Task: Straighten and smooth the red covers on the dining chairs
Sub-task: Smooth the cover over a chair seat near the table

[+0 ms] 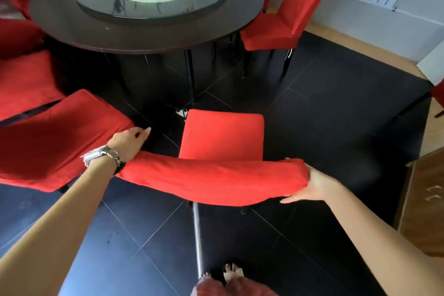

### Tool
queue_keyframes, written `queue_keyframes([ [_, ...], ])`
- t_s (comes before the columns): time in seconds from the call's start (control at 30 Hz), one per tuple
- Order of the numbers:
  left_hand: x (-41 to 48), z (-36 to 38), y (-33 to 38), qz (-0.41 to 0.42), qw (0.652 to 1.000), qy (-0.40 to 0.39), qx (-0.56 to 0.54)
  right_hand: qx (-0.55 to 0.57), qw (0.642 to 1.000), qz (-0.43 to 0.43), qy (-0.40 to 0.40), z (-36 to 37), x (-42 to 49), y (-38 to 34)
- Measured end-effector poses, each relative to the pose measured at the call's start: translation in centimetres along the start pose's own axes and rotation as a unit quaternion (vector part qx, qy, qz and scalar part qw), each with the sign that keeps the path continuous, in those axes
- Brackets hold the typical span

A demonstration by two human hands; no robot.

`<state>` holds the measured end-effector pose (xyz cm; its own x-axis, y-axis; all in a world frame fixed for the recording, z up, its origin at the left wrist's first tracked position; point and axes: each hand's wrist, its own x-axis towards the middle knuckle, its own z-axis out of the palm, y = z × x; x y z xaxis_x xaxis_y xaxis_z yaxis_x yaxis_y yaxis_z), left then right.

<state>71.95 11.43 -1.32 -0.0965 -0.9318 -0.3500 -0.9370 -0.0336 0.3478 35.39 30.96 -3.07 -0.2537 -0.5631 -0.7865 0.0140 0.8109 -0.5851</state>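
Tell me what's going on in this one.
A person stands behind a dining chair, working on its red cover. The left hand, wearing a wristwatch, rests at the backrest's left end. The right hand presses flat against the right end. The cover looks fairly smooth. More red-covered chairs ring the round table.

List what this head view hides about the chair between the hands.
1. Head view: the front face of the near chair's back and the rear of its seat are hidden behind the top of its red cover.
2. Head view: the left hand has its palm turned away, so contact with the cover cannot be told.
3. Head view: the chair at the right edge is cut off by the frame.
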Motion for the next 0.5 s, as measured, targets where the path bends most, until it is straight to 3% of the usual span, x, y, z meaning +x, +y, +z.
queue_keyframes([
  [0.03,-0.8,-0.1,0.0,0.056,0.998,0.028,0.015,0.013,1.0,-0.009,0.019,-0.5,0.3,0.1],
  [0.1,-2.9,0.3,-0.3,0.171,0.982,0.014,0.073,-0.009,0.987,-0.068,0.142,-1.3,-1.7,-1.4],
  [0.17,-4.1,1.5,-1.0,0.26,0.946,-0.011,0.194,-0.116,0.944,-0.197,0.239,-0.9,-3.7,-3.4],
  [0.23,-4.2,2.4,-1.3,0.326,0.9,0.014,0.289,-0.249,0.885,-0.334,0.21,1.4,-5.7,-4.7],
  [0.27,-4.0,2.6,-1.1,0.349,0.886,0.033,0.304,-0.357,0.838,-0.367,0.188,3.1,-5.9,-4.8],
  [0.37,-3.0,2.8,-0.1,0.39,0.864,0.062,0.312,-0.614,0.694,-0.362,0.102,8.3,-5.1,-3.2],
  [0.43,-2.5,3.0,0.4,0.401,0.86,0.041,0.312,-0.675,0.634,-0.361,0.11,10.0,-3.9,-1.7],
  [0.5,-2.3,3.1,0.4,0.391,0.876,-0.017,0.282,-0.674,0.608,-0.384,0.17,10.0,-2.4,-0.9],
])
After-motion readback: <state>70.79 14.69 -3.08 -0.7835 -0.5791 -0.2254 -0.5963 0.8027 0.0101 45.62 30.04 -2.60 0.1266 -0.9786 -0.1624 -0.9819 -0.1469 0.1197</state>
